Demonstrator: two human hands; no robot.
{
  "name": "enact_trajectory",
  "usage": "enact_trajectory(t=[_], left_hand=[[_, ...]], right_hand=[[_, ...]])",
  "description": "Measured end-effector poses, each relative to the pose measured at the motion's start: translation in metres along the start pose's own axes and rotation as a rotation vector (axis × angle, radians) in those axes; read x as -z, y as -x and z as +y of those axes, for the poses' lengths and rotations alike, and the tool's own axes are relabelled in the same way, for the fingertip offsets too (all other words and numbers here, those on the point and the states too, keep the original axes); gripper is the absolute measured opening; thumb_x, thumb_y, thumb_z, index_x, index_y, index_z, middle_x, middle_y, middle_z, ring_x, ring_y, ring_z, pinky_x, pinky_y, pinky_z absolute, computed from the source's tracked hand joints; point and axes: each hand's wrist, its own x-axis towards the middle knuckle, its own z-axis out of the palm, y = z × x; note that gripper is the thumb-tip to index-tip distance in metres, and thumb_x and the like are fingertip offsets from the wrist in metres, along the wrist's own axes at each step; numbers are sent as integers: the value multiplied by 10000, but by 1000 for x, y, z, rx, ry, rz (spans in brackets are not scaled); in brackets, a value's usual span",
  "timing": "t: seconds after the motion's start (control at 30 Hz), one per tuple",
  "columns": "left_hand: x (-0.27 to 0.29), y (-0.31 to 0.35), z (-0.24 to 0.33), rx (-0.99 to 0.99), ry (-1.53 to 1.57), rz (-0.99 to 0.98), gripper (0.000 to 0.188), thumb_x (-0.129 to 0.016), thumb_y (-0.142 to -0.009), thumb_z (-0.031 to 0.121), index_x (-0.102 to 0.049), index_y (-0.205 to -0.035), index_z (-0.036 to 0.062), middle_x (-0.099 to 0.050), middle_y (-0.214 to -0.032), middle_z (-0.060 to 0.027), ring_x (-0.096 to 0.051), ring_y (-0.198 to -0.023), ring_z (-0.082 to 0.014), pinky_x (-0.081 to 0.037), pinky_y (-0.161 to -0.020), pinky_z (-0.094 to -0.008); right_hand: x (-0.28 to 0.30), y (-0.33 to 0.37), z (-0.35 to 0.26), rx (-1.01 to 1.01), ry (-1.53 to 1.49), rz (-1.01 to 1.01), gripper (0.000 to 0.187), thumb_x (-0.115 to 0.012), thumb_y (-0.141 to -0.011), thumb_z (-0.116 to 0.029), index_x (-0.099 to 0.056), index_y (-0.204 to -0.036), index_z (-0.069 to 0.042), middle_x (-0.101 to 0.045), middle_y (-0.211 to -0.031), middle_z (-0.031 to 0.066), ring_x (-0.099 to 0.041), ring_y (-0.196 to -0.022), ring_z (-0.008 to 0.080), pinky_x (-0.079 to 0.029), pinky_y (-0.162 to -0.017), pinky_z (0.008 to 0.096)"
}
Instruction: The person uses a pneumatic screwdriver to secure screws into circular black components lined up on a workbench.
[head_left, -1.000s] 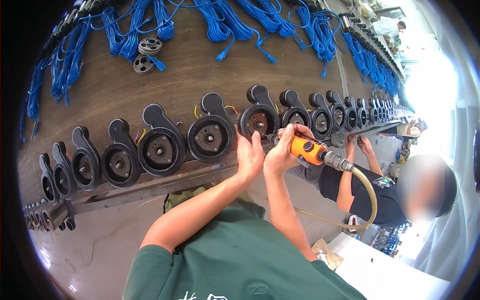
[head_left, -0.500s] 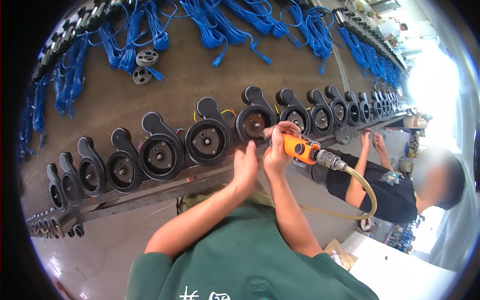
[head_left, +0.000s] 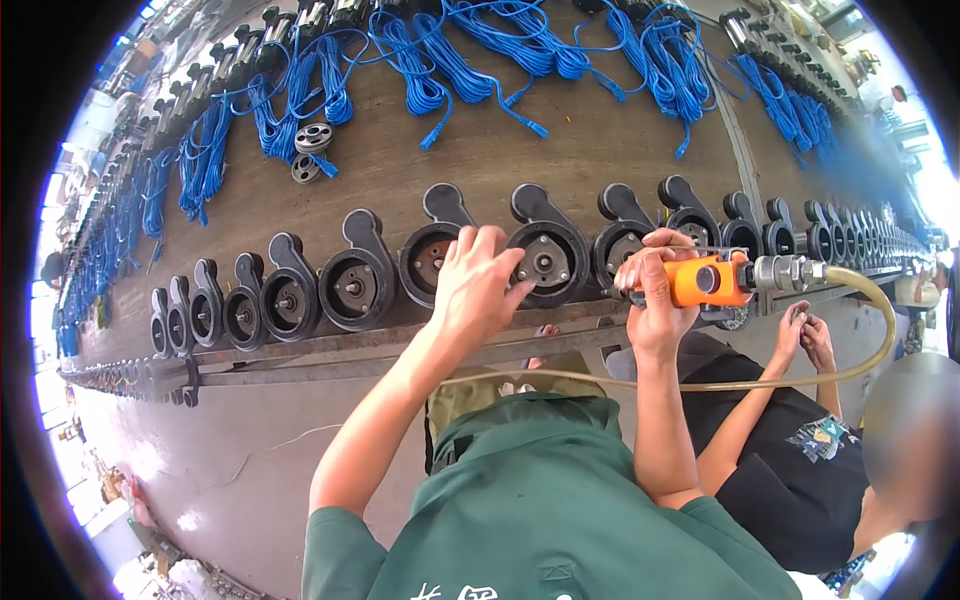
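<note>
My right hand (head_left: 658,292) is wrapped round an orange air-powered tool (head_left: 706,282) with a metal fitting and a clear yellowish hose (head_left: 884,312). The tool lies sideways before the row of black round housings. My left hand (head_left: 474,285) is over the rims of two neighbouring housings, fingers bent and apart, with nothing visible in them. To its left is a housing (head_left: 424,262) with a reddish-brown inside, partly hidden by the hand. On its right stands a housing (head_left: 546,262) with a grey metal plate and a central shaft.
More black housings (head_left: 357,285) line the table's near edge on both sides. Coiled blue cables (head_left: 415,80) and two small metal wheels (head_left: 313,138) lie farther back on the brown table (head_left: 400,150). A co-worker in a black shirt (head_left: 770,450) stands close on the right, hands raised.
My right hand has drawn the orange tool away from the reddish-brown housing, to the right. My left hand has moved forward over the housing rims. The view has shifted.
</note>
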Motion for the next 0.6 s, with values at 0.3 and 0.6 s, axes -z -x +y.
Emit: enact_trajectory(t=[0.3, 0.6], left_hand=[[-15, -19, 12, 8, -194, 19, 478, -785, -754, 281, -688, -1154, 39, -466, -1390, -242, -400, -1284, -426, -368, -1041, -520], [-23, -20, 10, -48, -154, -67, 533, -820, -703, 308, -706, -1158, 55, -332, -1532, -235, -346, -1344, -446, -340, -1083, -528]], right_hand=[[8, -5, -9, 18, 11, 41, 147, -605, -865, -38, -544, -972, 42, -565, -791, 90, -557, -653, 138, -481, -654, 291], [-5, 5, 7, -35, -79, 49, 218, -632, -880, 25, -554, -1080, -13, -628, -808, 27, -605, -727, 78, -491, -688, 227]])
